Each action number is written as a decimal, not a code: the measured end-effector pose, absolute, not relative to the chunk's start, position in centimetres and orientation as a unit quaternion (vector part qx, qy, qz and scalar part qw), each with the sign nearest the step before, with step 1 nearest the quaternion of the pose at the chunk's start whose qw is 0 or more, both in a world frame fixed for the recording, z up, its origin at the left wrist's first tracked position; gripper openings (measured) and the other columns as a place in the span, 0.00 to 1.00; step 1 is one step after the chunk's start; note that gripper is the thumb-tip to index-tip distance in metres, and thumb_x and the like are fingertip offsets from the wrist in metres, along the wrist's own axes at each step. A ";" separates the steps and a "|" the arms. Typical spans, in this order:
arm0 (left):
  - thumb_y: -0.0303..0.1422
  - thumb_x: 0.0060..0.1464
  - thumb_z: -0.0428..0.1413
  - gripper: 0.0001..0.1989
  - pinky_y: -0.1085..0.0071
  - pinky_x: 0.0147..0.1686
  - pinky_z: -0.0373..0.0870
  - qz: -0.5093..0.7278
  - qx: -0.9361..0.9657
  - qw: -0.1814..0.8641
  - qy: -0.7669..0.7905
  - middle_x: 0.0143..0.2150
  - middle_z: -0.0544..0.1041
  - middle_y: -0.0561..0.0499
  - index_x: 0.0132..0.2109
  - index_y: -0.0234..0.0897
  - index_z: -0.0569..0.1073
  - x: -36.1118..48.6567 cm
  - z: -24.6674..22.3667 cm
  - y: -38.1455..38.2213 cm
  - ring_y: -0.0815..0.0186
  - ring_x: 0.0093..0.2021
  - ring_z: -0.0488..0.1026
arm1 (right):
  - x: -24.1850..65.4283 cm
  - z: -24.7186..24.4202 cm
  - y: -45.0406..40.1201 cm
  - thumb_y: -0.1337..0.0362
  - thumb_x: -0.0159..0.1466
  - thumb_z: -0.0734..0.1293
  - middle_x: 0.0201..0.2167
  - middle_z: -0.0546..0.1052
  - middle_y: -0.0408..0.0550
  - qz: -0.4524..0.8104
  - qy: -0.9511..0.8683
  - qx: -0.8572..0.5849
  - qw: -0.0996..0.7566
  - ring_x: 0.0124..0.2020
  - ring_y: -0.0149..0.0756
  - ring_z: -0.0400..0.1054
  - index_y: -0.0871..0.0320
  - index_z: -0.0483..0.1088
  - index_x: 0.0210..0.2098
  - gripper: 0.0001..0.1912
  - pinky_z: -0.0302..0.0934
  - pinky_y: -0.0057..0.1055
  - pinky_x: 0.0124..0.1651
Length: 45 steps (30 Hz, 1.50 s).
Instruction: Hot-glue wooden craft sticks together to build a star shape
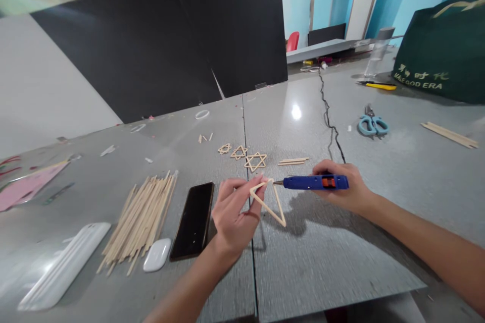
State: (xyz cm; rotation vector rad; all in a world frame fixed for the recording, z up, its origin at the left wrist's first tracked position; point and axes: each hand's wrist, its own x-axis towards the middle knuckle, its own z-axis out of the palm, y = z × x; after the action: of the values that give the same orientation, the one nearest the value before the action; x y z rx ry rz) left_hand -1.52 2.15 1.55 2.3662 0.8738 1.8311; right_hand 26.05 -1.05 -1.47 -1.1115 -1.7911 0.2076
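Note:
Between its fingertips my left hand point(235, 212) pinches a triangle of thin wooden sticks point(270, 207), tilted above the table. My right hand point(343, 186) is closed around a blue hot glue gun point(303, 182), whose nozzle points left and meets the triangle's upper corner. Its fingers are partly hidden behind the gun. Just beyond lie three six-pointed stick stars, a large star point(256, 161), a medium star point(239, 152) and a small star point(225, 149). A few loose sticks point(293, 161) lie to their right.
Left of my hand are a phone point(192, 222), a white case point(157, 255) and a pile of sticks point(140, 217). Scissors point(373, 123), a yellow cutter point(379, 86), more sticks point(450, 135) and a green bag point(441, 55) lie right. A black cord point(328, 111) crosses the table.

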 end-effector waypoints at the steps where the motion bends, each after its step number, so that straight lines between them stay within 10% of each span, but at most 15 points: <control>1: 0.21 0.58 0.69 0.25 0.66 0.36 0.76 0.582 0.769 -0.011 0.265 0.40 0.88 0.52 0.58 0.49 0.84 -1.6 1.5 2.2 0.64 0.34 0.80 | 26.1 -1.4 -1.0 0.64 0.63 0.71 0.24 0.74 0.36 0.087 -0.737 -0.458 0.489 0.21 0.28 0.63 0.52 0.72 0.39 0.05 0.58 0.27 0.27; 30: 0.18 0.58 0.68 0.39 0.65 0.41 0.71 0.535 0.812 -0.077 0.221 0.43 0.88 0.53 0.72 0.50 0.73 -2.0 1.9 2.0 0.65 0.34 0.79 | 27.0 -0.8 -0.9 0.62 0.66 0.68 0.27 0.79 0.42 0.051 -0.770 -0.464 0.434 0.24 0.33 0.67 0.52 0.74 0.38 0.02 0.57 0.31 0.30; 45: 0.24 0.60 0.68 0.16 0.67 0.42 0.77 0.564 0.765 0.027 0.311 0.40 0.88 0.52 0.54 0.43 0.83 -1.8 1.0 2.0 0.65 0.37 0.83 | 26.9 -1.3 -0.3 0.62 0.64 0.68 0.26 0.77 0.40 -0.004 -0.734 -0.518 0.438 0.21 0.32 0.65 0.52 0.72 0.40 0.05 0.55 0.28 0.29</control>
State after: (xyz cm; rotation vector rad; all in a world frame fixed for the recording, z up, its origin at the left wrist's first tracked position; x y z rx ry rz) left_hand -1.81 2.03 1.03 2.3633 0.9595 1.7413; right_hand 26.88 -0.31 -1.29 -1.2879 -1.8252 -0.0110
